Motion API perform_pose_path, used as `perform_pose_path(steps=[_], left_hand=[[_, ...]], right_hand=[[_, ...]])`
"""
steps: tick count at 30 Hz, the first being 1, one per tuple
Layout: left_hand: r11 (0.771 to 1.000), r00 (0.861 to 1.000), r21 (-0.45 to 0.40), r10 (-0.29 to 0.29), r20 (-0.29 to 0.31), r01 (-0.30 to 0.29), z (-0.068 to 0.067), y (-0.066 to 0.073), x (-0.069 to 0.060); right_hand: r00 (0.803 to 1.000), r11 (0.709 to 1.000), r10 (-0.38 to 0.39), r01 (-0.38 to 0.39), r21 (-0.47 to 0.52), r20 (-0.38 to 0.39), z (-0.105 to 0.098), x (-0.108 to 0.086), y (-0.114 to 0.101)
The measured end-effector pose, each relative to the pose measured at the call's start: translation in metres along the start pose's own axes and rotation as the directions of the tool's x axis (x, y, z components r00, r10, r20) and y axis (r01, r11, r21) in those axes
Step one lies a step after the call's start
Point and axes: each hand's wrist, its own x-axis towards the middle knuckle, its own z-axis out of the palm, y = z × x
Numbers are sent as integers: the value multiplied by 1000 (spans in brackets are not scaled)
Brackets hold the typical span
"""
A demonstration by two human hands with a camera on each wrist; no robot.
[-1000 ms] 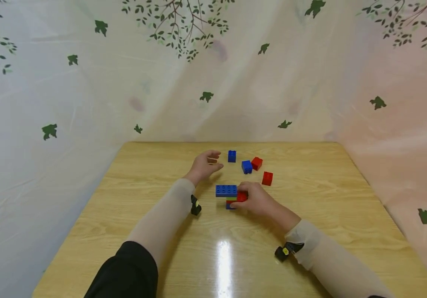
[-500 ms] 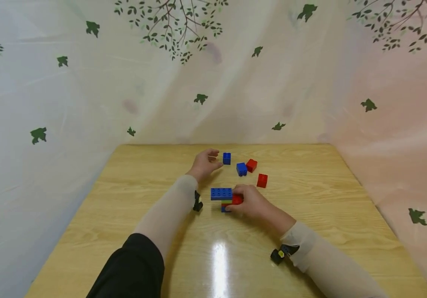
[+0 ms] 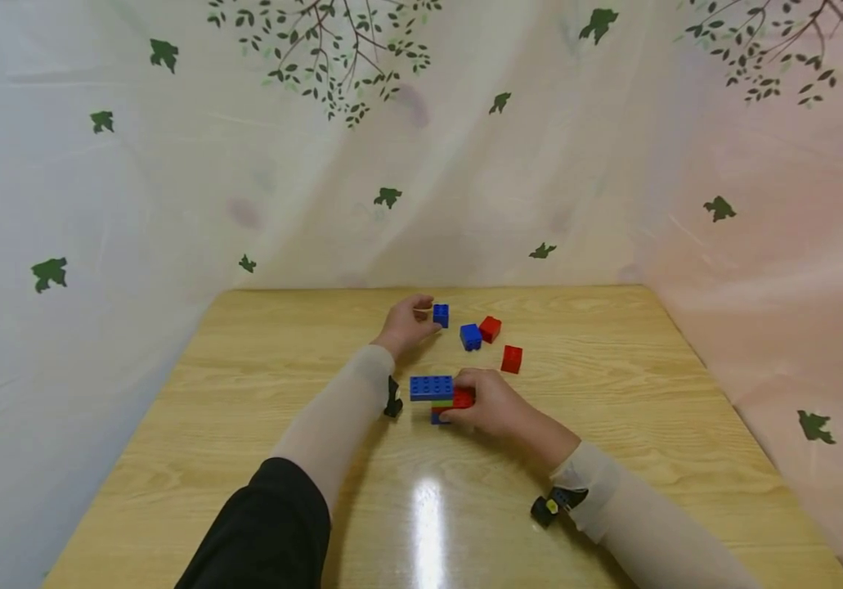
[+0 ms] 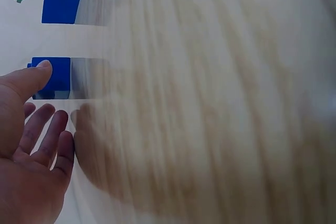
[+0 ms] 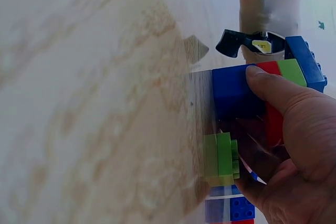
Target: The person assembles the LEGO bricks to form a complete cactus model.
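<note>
A stack of bricks stands on the table, with a blue brick [image 5: 230, 92] at its base, red [image 3: 463, 398] and light green [image 5: 291, 72] layers above and a long blue brick [image 3: 432, 388] on top. My right hand [image 3: 493, 402] grips its right side, thumb on the lower bricks. Farther back, my left hand [image 3: 404, 325] is at a small blue brick [image 3: 441, 316], fingers apart. In the left wrist view the left hand [image 4: 34, 150] has its thumb over that blue brick [image 4: 59, 77]; whether it touches cannot be told.
Right of that small brick lie another blue brick [image 3: 471, 337] and two red bricks [image 3: 491, 329], [image 3: 513, 359]. A light green brick [image 5: 224, 158] shows beside the stack in the right wrist view. A printed cloth [image 3: 318, 204] hangs behind the table [image 3: 612, 393].
The gap between my left hand and the small blue brick has closed. My right hand keeps its grip on the stack. The head view has shifted slightly.
</note>
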Motion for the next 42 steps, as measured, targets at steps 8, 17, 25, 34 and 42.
perform_pose_path(steps=[8,17,25,34,42], left_hand=[[996,1000,88,7,-7,-7,-1,1,-3],[994,999,99,-38,-20,40,-6,2,-10],[1000,999,-8,4,-49,-4,-13,4,-18],[992,995,-101,68,-68,-74,-22,6,-43],[985,990,-148,72,-125,-91,-28,-2,-58]], right_hand=[[1000,1000,-9,9,0,-2,2,0,-4],[1000,1000,-5,5,3,-3,3,1,-5],[1000,1000,-4,4,-5,-8,2,1,-1],[1000,1000,4,-4,-18,0,1,0,0],[999,999,47,-47,-12,10,1,-1,-4]])
